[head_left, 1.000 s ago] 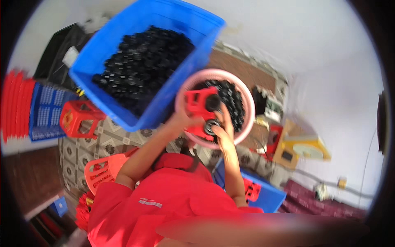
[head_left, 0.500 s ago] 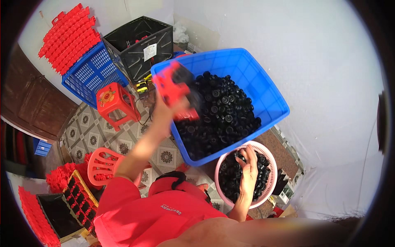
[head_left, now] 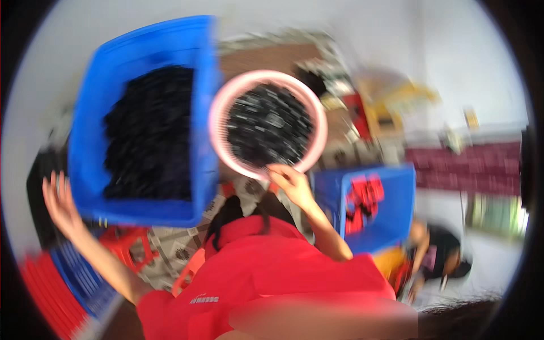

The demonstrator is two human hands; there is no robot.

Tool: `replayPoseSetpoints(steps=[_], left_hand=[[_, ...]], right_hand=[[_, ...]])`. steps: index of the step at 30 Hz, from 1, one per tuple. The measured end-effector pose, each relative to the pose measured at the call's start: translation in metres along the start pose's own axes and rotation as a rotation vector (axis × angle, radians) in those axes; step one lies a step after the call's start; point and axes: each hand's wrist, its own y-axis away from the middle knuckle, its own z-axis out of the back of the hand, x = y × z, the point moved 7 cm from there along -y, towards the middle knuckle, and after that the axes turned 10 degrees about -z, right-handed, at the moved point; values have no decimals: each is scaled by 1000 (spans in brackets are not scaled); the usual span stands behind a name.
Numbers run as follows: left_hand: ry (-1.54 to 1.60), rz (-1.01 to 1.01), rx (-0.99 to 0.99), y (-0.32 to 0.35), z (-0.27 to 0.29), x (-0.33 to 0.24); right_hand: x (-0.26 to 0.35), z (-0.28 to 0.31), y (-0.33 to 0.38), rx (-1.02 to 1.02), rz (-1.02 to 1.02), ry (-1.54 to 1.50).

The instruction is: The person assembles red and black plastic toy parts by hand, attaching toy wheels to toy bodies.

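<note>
My left hand (head_left: 61,207) is empty, its fingers spread, just outside the near left corner of a large blue bin (head_left: 205,113). A dark heap of small black wheel-like parts (head_left: 150,136) lies in that bin, smeared by motion. My right hand (head_left: 290,184) is at the near rim of a round pink basket (head_left: 317,113), thumb and fingers drawn together. Whatever they pinch, if anything, is too small and blurred to name. More black parts (head_left: 269,122) fill much of the basket.
To the right stands another blue bin (head_left: 385,221) with red pieces (head_left: 365,195) inside; a person (head_left: 442,249) is low beyond it. A red stool (head_left: 133,246), a blue crate (head_left: 76,275) and stacked red parts (head_left: 51,294) are at lower left. Cartons (head_left: 391,113) lie at back right.
The view has swung to the right. My left hand no longer holds the red toy-like piece with black parts. My right hand has moved from over the basket's contents to its near rim.
</note>
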Motion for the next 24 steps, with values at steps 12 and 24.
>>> replayPoseSetpoints(steps=[12,24], left_hand=[[451,1052,1323,428,-364,77],[147,1326,1305,609,-418,185]], right_hand=[[-421,371,113,-1270,-506,-272],[-657,336,112,-1044,-1487,-487]])
